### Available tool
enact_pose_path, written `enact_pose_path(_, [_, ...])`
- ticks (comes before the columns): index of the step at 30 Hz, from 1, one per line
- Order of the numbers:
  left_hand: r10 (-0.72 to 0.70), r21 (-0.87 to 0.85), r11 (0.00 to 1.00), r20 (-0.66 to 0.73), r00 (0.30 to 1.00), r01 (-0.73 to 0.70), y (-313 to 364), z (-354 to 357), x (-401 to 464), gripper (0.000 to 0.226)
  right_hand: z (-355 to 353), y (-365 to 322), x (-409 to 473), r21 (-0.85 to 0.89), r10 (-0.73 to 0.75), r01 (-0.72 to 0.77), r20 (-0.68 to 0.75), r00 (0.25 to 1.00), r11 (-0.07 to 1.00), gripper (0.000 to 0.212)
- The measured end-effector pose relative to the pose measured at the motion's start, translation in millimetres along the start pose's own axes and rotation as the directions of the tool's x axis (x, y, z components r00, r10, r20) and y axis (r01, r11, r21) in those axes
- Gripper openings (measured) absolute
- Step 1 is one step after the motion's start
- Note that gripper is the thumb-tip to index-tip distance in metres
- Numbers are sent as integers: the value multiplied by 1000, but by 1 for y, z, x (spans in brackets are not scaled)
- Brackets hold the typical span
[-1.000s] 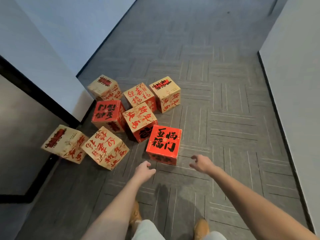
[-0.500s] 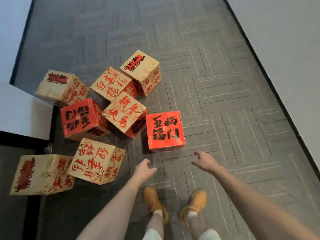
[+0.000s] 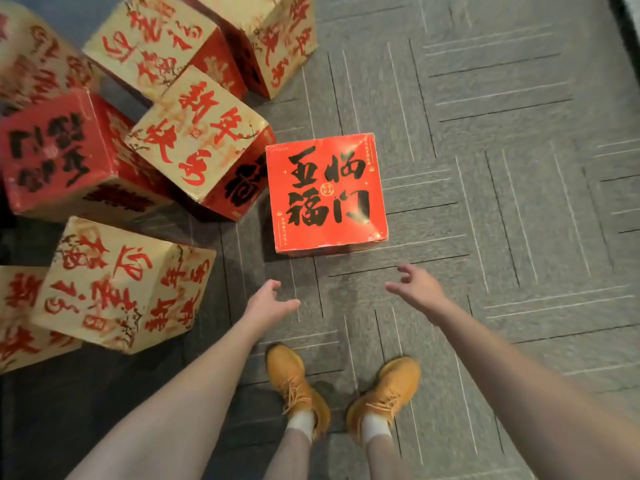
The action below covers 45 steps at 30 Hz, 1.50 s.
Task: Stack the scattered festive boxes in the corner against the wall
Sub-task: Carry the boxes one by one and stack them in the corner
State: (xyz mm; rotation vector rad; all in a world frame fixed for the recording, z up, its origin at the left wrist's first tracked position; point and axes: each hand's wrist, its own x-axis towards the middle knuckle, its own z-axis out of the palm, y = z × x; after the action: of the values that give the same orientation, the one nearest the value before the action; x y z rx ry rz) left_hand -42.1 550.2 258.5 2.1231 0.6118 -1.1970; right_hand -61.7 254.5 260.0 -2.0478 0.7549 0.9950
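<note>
On the carpet just ahead, the red box, probably light stiff card, is best clasped by opposite sides, while the left hand and right hand are held spread, the grip of each empty.

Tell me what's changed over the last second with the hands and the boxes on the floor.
The person has stepped up to the red box and tipped their view down; it now sits just ahead of the orange shoes. The left hand and right hand stay open and reaching toward it, neither touching it. No box has shifted or been picked up.
</note>
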Motion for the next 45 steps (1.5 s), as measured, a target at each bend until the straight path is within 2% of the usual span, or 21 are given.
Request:
enact_pose_path(6, [4,-65,998,-33,999,-6,-32,35,104,85,40,34,114,107,14,-8,-57,998,994,89])
enact_pose_path(9, [-12,-120,993,-96,995,0,-42,47,146,93,52,45,160,118,-2,12,-87,996,993,96])
enact_pose_path(15, [56,-232,965,-271,961,-122,-37,52,206,93,61,53,219,181,-96,113,-102,990,977,78])
enact_pose_path(19, [101,-265,950,-235,967,-164,-32,52,230,79,65,52,240,293,-212,242,-131,968,925,74])
enact_pose_path(22, [89,-387,906,-226,970,-173,-24,52,233,60,68,45,242,350,-239,282,-162,957,893,70])
enact_pose_path(24, [73,-441,881,-229,971,-170,-20,51,227,63,67,41,236,370,-238,287,-174,956,884,71])
enact_pose_path(27, [85,-393,899,-277,957,-194,-13,48,208,72,62,34,219,379,-220,272,-174,960,885,62])
enact_pose_path(31, [99,-394,891,-313,945,-224,5,35,173,55,43,21,186,420,-216,266,-163,963,868,37])
enact_pose_path(35, [158,-455,848,-274,949,-273,42,10,133,49,3,2,144,514,-243,305,-185,952,802,38])
enact_pose_path(40, [291,-419,833,-223,930,-361,121,-30,59,50,-75,-29,71,575,-238,334,-238,942,747,39])
enact_pose_path(45, [427,-314,828,-184,885,-464,245,-75,-39,57,-196,-68,-22,619,-257,416,-332,907,667,38])
